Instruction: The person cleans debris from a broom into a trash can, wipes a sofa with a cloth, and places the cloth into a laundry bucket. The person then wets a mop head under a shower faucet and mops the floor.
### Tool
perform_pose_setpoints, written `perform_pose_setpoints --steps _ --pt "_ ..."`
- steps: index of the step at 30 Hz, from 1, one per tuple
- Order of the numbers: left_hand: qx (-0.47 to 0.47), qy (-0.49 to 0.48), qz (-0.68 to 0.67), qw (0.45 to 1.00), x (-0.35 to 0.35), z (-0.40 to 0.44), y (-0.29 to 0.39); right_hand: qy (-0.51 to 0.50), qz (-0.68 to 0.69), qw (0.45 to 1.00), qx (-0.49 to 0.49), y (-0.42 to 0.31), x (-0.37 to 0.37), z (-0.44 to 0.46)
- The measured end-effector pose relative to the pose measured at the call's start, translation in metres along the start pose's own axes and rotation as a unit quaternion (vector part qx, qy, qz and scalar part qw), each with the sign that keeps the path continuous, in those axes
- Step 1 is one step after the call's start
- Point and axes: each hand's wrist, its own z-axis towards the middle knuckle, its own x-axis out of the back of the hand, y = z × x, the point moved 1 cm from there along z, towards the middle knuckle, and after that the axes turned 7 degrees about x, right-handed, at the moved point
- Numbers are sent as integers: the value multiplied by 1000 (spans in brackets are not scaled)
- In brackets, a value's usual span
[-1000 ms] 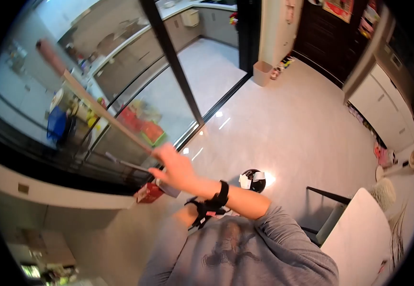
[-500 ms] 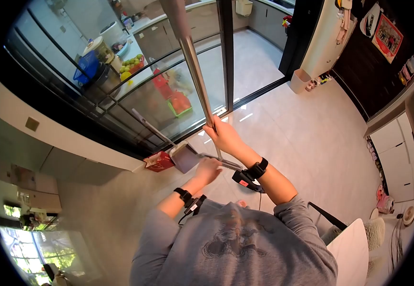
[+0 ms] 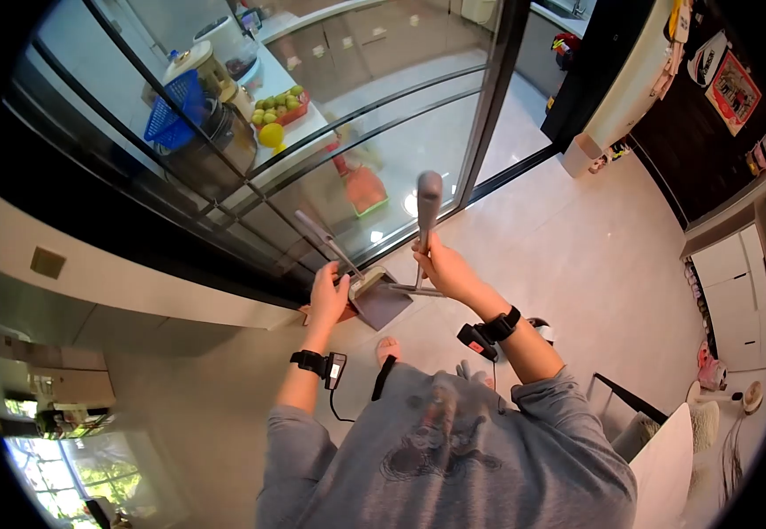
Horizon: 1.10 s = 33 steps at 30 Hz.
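My right hand (image 3: 447, 271) is wrapped round a metal pole with a grey grip (image 3: 429, 204), its end pointing up at me. A thin grey bar (image 3: 416, 289) shows low beside that hand; whether this long-handled tool is a broom or a mop I cannot tell. On the floor by the glass door stands a grey dustpan (image 3: 384, 306) with an upright handle (image 3: 330, 243) leaning towards the glass. Just left of the dustpan is my left hand (image 3: 327, 295), its fingers apart and holding nothing. It seems close to the handle, with no clear contact.
A black-framed glass sliding door (image 3: 489, 115) runs along the front. Behind it are a counter with green fruit (image 3: 279, 108) and a blue basket (image 3: 175, 110). A red box (image 3: 345, 314) is partly hidden behind my left hand. A white table (image 3: 665, 467) is at lower right.
The pole has swung from leaning up-left to pointing at me, and my right hand has moved right and down. My left hand has moved left, towards the dustpan's handle, with fingers spread.
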Motion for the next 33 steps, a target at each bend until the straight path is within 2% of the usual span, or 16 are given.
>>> perform_pose_setpoints --steps 3,4,6,8,10,12,17,18,20,22,25,26,28,29,31,33 --pt "46 -16 -5 999 24 35 -41 -32 -38 998 43 3 -24 24" --pt "25 -35 -6 999 30 48 -48 -50 -35 995 82 2 -33 33" --pt "9 -68 -8 998 32 69 -56 -62 -15 997 51 5 -50 51" --pt "-4 -108 69 992 28 86 -59 -54 -58 990 114 8 -70 71" --pt "1 -143 57 988 13 103 -76 -62 -56 993 87 -2 -80 90" --pt "25 -184 64 980 0 112 -80 -129 -43 990 43 -10 -89 108" --pt "42 -204 34 977 -23 117 -73 -106 -33 993 35 -5 -109 128" --pt "36 -217 34 975 -33 116 -81 -115 -39 992 34 -8 -109 130" --pt "-77 -193 67 976 -59 116 -101 -115 -47 992 18 -6 -110 128" --pt "-51 -282 -68 956 -62 115 -83 -93 -48 992 70 4 -122 125" --pt "-193 -129 11 973 -49 106 -54 -84 -30 996 23 8 -132 123" --pt "-196 -134 14 971 -48 106 -54 -80 -17 997 15 7 -133 123" --pt "-167 -172 131 962 -49 106 -58 -78 -18 997 2 1 -128 125" --pt "-169 -176 132 961 -51 104 -59 -84 -11 996 10 0 -128 126" --pt "-97 -121 55 986 -53 97 -60 -87 -3 996 15 -3 -125 126" --pt "-72 -137 60 986 -55 97 -67 -87 27 996 -9 -6 -125 127"
